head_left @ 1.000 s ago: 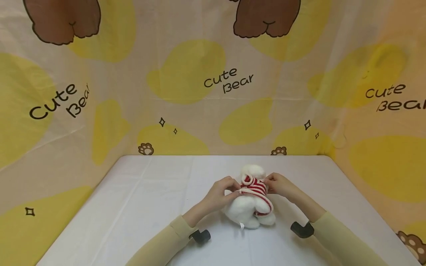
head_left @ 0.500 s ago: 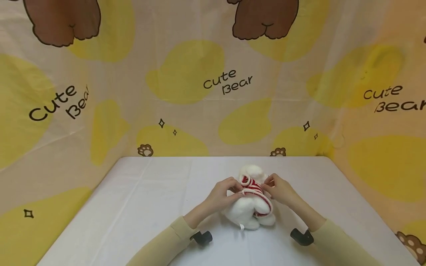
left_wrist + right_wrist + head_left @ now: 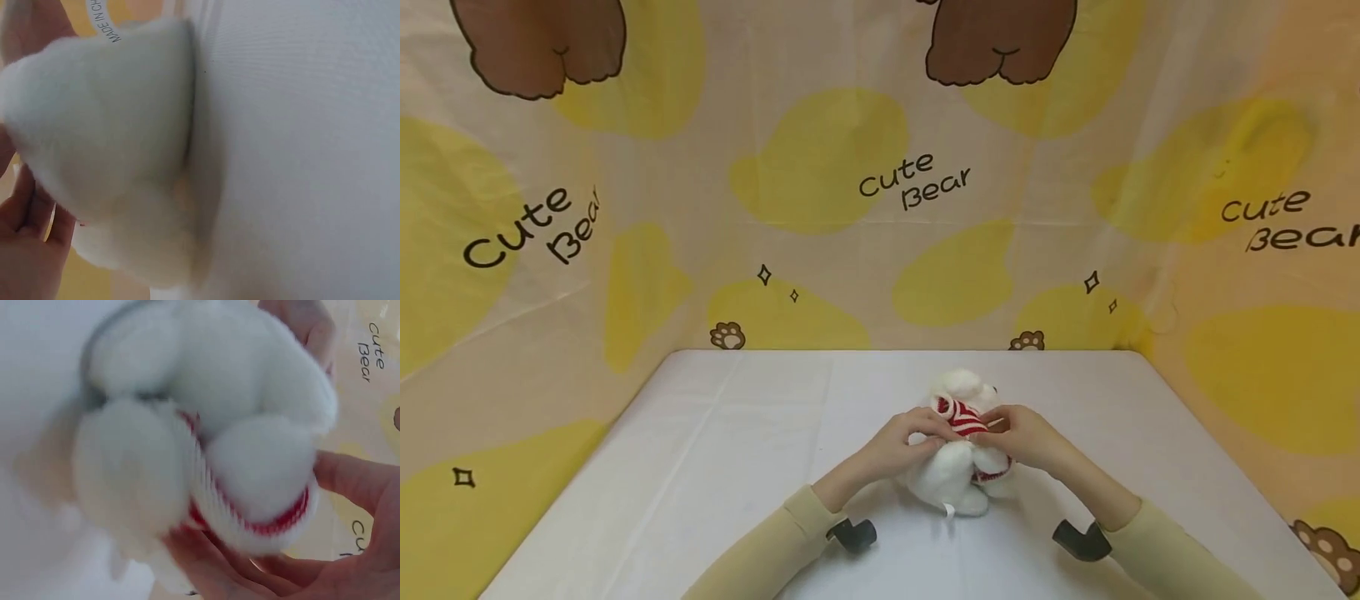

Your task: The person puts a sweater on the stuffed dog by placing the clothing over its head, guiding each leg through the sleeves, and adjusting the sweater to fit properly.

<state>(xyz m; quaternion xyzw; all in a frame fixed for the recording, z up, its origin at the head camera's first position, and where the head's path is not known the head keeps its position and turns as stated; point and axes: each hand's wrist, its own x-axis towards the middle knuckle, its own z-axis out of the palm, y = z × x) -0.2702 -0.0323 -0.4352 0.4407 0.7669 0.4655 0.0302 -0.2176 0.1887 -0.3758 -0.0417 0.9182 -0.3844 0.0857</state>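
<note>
A white plush toy (image 3: 942,479) lies on its side on the table, its head (image 3: 958,383) toward the far edge. It wears a red-and-white striped knitted sweater (image 3: 964,423). From the left, my left hand (image 3: 901,443) pinches the sweater near its hem along the toy's back. My right hand (image 3: 1033,437) grips the hem from the other side, thumb and fingers around the knit. In the right wrist view, the white ribbed hem (image 3: 250,531) curves around a stubby limb (image 3: 262,462). A small white label (image 3: 102,22) sticks out of the fur.
The white table (image 3: 760,450) has rounded far corners. Around it hangs a yellow-and-cream printed cloth (image 3: 820,167) with bear drawings and lettering. A dark wrist mount (image 3: 856,536) juts out from the left sleeve, and another dark mount (image 3: 1081,540) from the right.
My right hand has moved left and slightly nearer, from the sweater's upper side down to its hem. The toy's head has tipped a little left, and an eye now shows.
</note>
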